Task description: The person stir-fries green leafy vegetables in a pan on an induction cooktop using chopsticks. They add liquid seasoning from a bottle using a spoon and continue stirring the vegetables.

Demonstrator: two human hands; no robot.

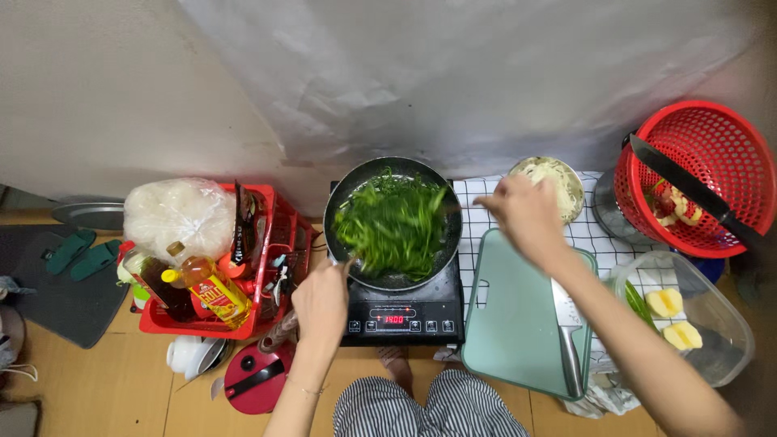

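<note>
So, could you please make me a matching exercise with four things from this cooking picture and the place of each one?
Things:
1. pan
2. cleaver
3. oil bottle
4. red basket

Places:
A. lying on the green cutting board
B. far right, on a metal pot
C. on the black cooker, full of greens
D. in the red crate on the left

Pairs: 1-C, 2-A, 3-D, 4-B
</note>
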